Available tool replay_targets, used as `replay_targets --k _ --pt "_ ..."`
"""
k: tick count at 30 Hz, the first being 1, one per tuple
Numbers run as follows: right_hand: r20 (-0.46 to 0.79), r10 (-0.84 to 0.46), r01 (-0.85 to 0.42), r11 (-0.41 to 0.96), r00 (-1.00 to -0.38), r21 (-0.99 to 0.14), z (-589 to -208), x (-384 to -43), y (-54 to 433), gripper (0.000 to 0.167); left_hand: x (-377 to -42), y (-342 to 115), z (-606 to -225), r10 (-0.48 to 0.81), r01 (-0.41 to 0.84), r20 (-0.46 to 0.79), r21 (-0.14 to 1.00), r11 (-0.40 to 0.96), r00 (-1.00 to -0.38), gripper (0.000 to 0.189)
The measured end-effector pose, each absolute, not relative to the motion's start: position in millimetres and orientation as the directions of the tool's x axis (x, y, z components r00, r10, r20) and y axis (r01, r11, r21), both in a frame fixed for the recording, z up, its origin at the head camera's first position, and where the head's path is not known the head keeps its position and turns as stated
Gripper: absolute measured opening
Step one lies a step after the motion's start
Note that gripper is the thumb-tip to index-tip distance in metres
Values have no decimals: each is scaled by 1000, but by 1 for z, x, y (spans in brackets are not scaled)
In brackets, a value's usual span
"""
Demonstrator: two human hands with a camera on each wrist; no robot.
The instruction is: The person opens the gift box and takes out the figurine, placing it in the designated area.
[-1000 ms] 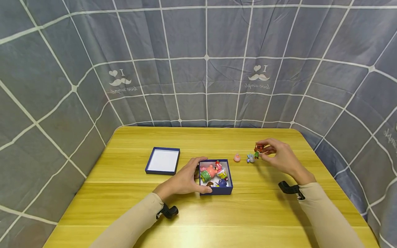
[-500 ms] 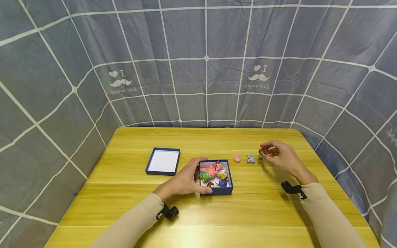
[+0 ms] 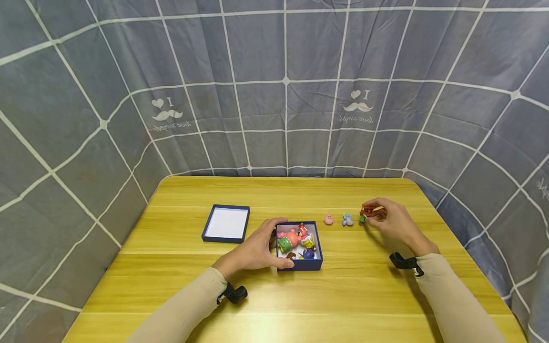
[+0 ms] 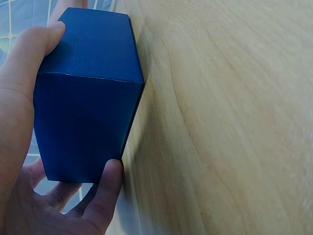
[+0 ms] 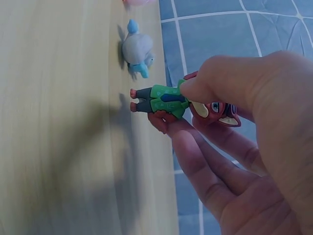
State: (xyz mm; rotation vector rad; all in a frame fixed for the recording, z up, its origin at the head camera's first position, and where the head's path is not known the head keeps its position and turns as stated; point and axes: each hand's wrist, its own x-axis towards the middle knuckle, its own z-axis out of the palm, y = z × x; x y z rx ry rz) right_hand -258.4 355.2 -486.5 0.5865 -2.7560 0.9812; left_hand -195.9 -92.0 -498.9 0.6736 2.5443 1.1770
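Fox figurine (image 5: 162,96), red, green-coated, pinched by right hand (image 3: 394,224), may topple if released tilted; left hand (image 3: 256,247) grips square blue box (image 3: 305,265).

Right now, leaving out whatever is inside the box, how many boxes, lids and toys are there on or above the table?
Box: 1
Lid: 1
Toys: 3 (pink toy, grey toy, green-clad toy in the right hand)
Total: 5
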Motion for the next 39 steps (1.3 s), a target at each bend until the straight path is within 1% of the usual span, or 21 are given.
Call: replay_targets --k 5,21,31,39 --pt "281 -317 -424 701 -906 -574 -490 -258 356 38 -196 -92 -500 508 301 -38 767 567 -861 123" --pt "243 -318 -399 682 -916 -613 -491 -258 355 38 -197 -92 -502 511 307 -34 765 566 -859 123" --pt "246 -297 -386 713 -923 -585 -491 -259 358 38 -197 -92 -501 512 303 -35 771 560 -858 123" --pt "227 -319 -391 704 -920 -593 -490 -260 359 41 -196 -92 -500 514 307 -33 769 561 -857 124"
